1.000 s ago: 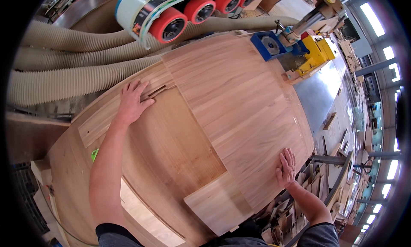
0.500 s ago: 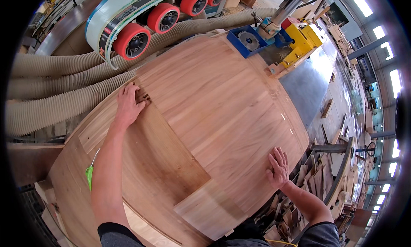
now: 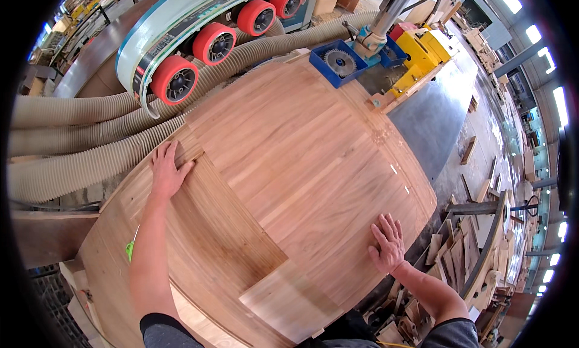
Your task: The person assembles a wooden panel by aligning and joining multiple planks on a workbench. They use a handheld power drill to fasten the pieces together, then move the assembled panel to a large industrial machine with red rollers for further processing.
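My left hand (image 3: 167, 170) lies with fingers spread at the far end of a brown wooden board (image 3: 241, 218), its thumb at the board's end. This darker board rests on top of a broad light wooden panel (image 3: 301, 149). A paler wooden piece (image 3: 292, 300) meets the board's near end. Flat on the panel's right part, near its edge, my right hand (image 3: 389, 244) rests with its fingers extended. Neither hand is closed around anything. The underside of my left palm is hidden.
Feeder rollers with red wheels (image 3: 175, 82) hang at the upper left, above ribbed hoses (image 3: 90, 161). A blue tray (image 3: 339, 64) holding a round saw blade stands beyond the panel, beside a yellow machine part (image 3: 416, 58). Wood offcuts (image 3: 455, 251) pile up at the right.
The view has shifted slightly. Dark marks by my left fingertips no longer show, and that hand sits a little nearer. My right hand stays flat on the panel.
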Demonstrator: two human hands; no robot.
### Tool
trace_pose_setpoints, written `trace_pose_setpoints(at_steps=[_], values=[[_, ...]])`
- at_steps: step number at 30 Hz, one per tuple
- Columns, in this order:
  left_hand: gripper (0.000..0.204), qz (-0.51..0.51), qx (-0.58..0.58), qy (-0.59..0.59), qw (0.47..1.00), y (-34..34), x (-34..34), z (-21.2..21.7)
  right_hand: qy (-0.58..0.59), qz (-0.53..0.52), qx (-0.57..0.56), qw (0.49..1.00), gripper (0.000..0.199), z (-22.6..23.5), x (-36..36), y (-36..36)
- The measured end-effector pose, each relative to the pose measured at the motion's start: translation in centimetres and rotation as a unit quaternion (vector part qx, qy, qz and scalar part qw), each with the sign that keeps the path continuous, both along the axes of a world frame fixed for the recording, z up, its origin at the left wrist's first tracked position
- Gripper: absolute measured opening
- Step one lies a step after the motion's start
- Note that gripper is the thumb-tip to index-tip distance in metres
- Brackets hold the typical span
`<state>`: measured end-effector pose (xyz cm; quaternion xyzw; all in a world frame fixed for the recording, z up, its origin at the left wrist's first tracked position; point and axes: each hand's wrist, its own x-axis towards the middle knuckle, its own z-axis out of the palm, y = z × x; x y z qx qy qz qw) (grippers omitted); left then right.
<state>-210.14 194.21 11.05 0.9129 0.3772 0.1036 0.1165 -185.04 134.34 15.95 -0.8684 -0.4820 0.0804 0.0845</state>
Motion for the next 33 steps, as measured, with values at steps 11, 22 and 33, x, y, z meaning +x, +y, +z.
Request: trace_pose_setpoints(at_steps=[11,22,33], values=[[0.084,0.014,0.013,0.074,0.997,1.4,0.9,-1.7,0.002,0.002,0.018,1.0,0.062,-0.2,0.0,0.1],[0.077,0.046,0.034,0.12,0.991,1.7,1.9,-1.9,-0.006,0.007,0.035,0.999,0.063,-0.2,0.1,-0.2],[0.076,-0.036,-0.031,-0.024,0.999,-25.0,6.3,2.6,-0.005,0.009,0.047,0.999,0.063,-0.1,0.0,-0.3]])
